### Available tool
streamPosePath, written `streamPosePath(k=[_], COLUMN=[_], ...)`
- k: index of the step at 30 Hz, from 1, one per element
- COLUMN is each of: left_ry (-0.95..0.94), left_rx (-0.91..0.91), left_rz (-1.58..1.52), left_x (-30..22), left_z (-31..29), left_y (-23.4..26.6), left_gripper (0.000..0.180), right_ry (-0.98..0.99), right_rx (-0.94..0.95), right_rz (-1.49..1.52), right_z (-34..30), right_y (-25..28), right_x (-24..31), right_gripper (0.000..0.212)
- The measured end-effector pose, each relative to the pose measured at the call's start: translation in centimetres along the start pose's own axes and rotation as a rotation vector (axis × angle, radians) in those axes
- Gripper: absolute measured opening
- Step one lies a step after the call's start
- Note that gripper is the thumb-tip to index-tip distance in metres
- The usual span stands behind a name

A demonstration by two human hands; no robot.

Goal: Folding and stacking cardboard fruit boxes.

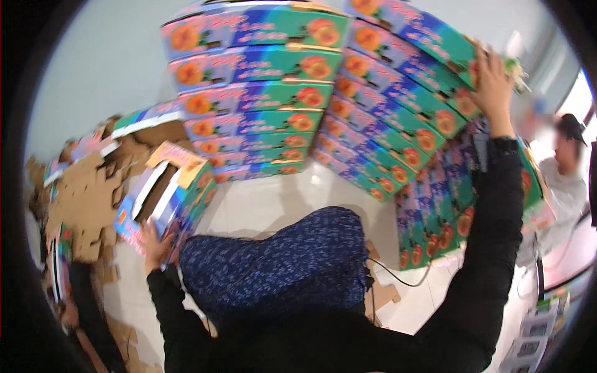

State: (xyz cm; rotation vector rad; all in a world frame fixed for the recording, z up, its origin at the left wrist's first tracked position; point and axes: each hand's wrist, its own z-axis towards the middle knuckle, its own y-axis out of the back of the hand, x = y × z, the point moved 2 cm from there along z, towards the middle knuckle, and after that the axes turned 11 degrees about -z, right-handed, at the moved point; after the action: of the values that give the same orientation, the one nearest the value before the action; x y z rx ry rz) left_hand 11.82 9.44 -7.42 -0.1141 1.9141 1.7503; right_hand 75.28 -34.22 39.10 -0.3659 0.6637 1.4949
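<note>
Left hand grips the open carton by its lower corner, centre left; right hand lies flat against the stack, upper right. The empty cardboard looks light, stiff, crushable; best held by its edges.

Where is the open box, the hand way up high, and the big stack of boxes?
open box (177, 189), head view, on its coloured side wall.
right hand (493, 87), head view, on the back of the hand.
stack of boxes (255, 93), head view, on a middle box's front.

Flattened cardboard pile, pale tiled floor, person in white, black cable
</note>
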Motion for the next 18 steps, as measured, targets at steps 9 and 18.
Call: streamPosePath(k=[9,18], left_ry=[0.039,0.04], left_rx=[-0.01,-0.051], left_rz=[-0.012,-0.079], left_x=[-1.4,-1.1], left_z=[-0.3,-1.7], left_y=[-0.3,0.8], left_gripper=[0.104,0.105], right_ry=[0.006,-0.086], right_rx=[-0.166,-0.323], right_rz=[0.061,0.022], right_z=[-0.1,-3.6], right_y=[-1.1,2.9], right_x=[-1.1,-2.2], right_gripper=[0.1,0.096])
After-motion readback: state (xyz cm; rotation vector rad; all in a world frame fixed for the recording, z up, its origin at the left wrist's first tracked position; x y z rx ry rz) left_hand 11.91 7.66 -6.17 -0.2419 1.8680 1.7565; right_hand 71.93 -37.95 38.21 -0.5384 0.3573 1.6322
